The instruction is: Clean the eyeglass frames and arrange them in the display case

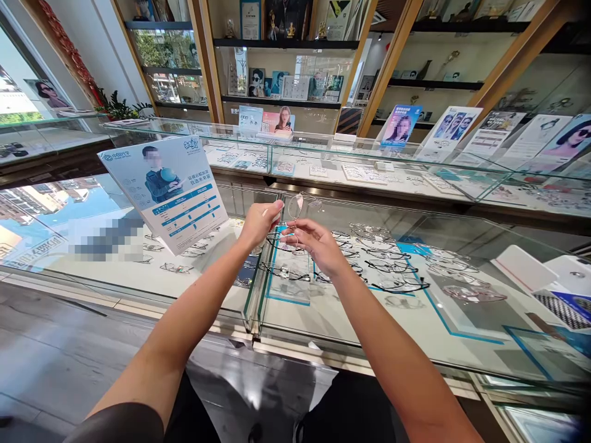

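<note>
Above the glass counter, a pair of thin-rimmed, round eyeglasses (296, 207) is held up in front of me. My left hand (262, 223) is closed at the glasses' left side, thumb pointing up and outward. From below, my right hand (317, 242) pinches the frame with bent fingers. The temples are too fine to follow clearly between the fingers. Beneath both hands, rows of eyeglasses (392, 266) lie inside the glass display case (323, 320).
A tilted advertising board (173, 194) stands on the counter to my left. An open white case (526, 271) sits at the right. Behind runs a second glass counter (318, 161) with advertising cards (401, 126), and shelves (286, 44) rise beyond it.
</note>
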Demonstrator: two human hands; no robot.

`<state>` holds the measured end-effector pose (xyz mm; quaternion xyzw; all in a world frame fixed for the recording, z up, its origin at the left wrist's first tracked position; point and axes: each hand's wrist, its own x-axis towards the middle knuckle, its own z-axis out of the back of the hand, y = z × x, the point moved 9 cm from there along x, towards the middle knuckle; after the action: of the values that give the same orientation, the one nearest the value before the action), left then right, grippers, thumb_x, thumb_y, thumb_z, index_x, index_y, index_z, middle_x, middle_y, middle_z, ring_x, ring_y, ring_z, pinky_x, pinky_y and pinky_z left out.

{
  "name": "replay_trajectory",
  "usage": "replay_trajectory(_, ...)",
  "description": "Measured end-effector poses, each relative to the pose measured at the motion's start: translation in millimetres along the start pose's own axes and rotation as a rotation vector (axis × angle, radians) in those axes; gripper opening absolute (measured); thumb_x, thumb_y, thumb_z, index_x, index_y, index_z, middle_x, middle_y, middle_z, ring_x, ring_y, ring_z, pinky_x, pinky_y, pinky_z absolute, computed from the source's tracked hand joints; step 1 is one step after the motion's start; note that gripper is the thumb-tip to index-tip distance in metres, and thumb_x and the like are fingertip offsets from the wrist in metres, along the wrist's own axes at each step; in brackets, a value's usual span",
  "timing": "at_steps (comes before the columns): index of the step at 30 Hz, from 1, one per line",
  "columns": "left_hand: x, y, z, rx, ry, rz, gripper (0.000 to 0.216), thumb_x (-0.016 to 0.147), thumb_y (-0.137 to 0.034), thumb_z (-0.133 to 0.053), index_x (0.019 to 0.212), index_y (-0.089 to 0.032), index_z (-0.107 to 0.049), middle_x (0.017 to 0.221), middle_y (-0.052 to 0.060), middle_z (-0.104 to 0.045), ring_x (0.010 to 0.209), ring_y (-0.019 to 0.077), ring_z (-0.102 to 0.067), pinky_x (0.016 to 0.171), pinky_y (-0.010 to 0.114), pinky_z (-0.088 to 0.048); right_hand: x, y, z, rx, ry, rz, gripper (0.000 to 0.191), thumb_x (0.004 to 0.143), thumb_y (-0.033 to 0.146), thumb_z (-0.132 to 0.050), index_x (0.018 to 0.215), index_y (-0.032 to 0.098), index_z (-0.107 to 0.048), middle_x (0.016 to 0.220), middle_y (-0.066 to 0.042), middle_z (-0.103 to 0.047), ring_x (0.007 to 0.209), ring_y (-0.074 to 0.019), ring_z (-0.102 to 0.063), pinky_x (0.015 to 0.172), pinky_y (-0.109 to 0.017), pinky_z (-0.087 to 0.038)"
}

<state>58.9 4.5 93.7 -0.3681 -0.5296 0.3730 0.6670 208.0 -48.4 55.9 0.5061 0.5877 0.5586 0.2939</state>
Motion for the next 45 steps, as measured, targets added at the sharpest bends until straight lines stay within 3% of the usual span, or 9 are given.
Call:
replay_trajectory(10, 0, 2, -3, -0.019, 0.008, -0.006, 0.082, 0.083, -0.097, -0.052, 0.051, -0.022, -0.046, 0.048, 0.000, -0.045, 0.049, 0.0122, -0.039, 0.055, 0.031, -0.029, -2, -1, -11, 0.042, 0.050, 0.004, 0.041, 0.080, 0.056, -0.096, 0.106, 0.027, -0.083, 0.108, -0.004, -0.085, 0.093, -0.0232, -0.083, 0.100, -0.047, -0.066)
replay_trajectory(17, -7, -2, -17, 0.149, 0.198, -0.021, 0.080, 0.082, -0.095, -0.055, 0.054, -0.021, -0.044, 0.053, -0.001, -0.041, 0.055, 0.0119, -0.035, 0.058, 0.031, -0.024, 3, 5, 13, 0.119, -0.134, 0.055, 0.043, 0.078, 0.058, -0.096, 0.109, 0.030, -0.083, 0.106, -0.002, -0.084, 0.098, -0.0193, -0.079, 0.097, -0.037, -0.063)
replay_trajectory(20, -9, -5, -19, 0.239, 0.205, -0.048, 0.077, 0.082, -0.090, -0.058, 0.054, -0.021, -0.041, 0.054, -0.002, -0.036, 0.058, 0.0118, -0.031, 0.060, 0.031, -0.020, 4, 7, 17, 0.129, -0.152, 0.063, 0.042, 0.078, 0.058, -0.095, 0.108, 0.031, -0.084, 0.106, -0.002, -0.083, 0.100, -0.0191, -0.077, 0.096, -0.036, -0.062)
replay_trajectory(26, -6, 1, -19, 0.149, 0.227, -0.034, 0.073, 0.087, -0.086, -0.055, 0.056, -0.021, -0.047, 0.055, 0.000, -0.046, 0.057, 0.0135, -0.039, 0.062, 0.031, -0.028, 5, 5, 17, 0.126, -0.143, 0.046, 0.042, 0.078, 0.059, -0.095, 0.109, 0.031, -0.083, 0.109, -0.003, -0.084, 0.101, -0.0203, -0.076, 0.095, -0.037, -0.062)
replay_trajectory(31, -7, 2, -21, 0.125, 0.218, -0.067, 0.073, 0.087, -0.086, -0.057, 0.056, -0.020, -0.048, 0.054, -0.001, -0.045, 0.056, 0.0128, -0.039, 0.059, 0.030, -0.027, 4, 4, 14, 0.099, -0.116, 0.041, 0.041, 0.082, 0.059, -0.092, 0.111, 0.032, -0.082, 0.110, -0.004, -0.084, 0.102, -0.0203, -0.075, 0.094, -0.036, -0.062)
replay_trajectory(35, 5, 12, -1, 0.042, 0.060, -0.045, 0.067, 0.092, -0.081, -0.055, 0.062, -0.021, -0.051, 0.057, 0.001, -0.052, 0.055, 0.0130, -0.046, 0.058, 0.029, -0.036, 4, 4, 16, 0.108, -0.125, 0.038, 0.042, 0.080, 0.059, -0.093, 0.111, 0.031, -0.082, 0.108, -0.004, -0.084, 0.103, -0.0198, -0.074, 0.093, -0.035, -0.061)
replay_trajectory(38, 18, 35, 25, 0.012, -0.079, 0.053, 0.045, 0.088, -0.064, -0.069, 0.078, -0.022, -0.057, 0.064, 0.000, -0.058, 0.055, 0.0146, -0.054, 0.056, 0.029, -0.044, 6, 4, 21, 0.123, -0.143, 0.038, 0.045, 0.077, 0.059, -0.094, 0.110, 0.030, -0.081, 0.108, -0.004, -0.084, 0.101, -0.0199, -0.074, 0.091, -0.035, -0.061)
replay_trajectory(41, 27, 56, 51, 0.121, -0.194, 0.118, 0.025, 0.090, -0.046, -0.070, 0.094, -0.024, -0.058, 0.077, 0.001, -0.066, 0.070, 0.0195, -0.067, 0.063, 0.030, -0.049, 7, 3, 25, 0.118, -0.156, 0.030, 0.046, 0.077, 0.059, -0.094, 0.110, 0.030, -0.081, 0.110, -0.004, -0.084, 0.099, -0.0194, -0.073, 0.088, -0.034, -0.060)
replay_trajectory(45, 30, 69, 69, 0.380, -0.223, 0.090, 0.023, 0.106, -0.046, -0.056, 0.110, -0.024, -0.058, 0.098, 0.007, -0.076, 0.093, 0.0249, -0.071, 0.082, 0.035, -0.049, 7, 1, 28, 0.083, -0.175, 0.021, 0.047, 0.078, 0.061, -0.092, 0.111, 0.030, -0.080, 0.112, -0.005, -0.084, 0.095, -0.0191, -0.073, 0.085, -0.034, -0.060)
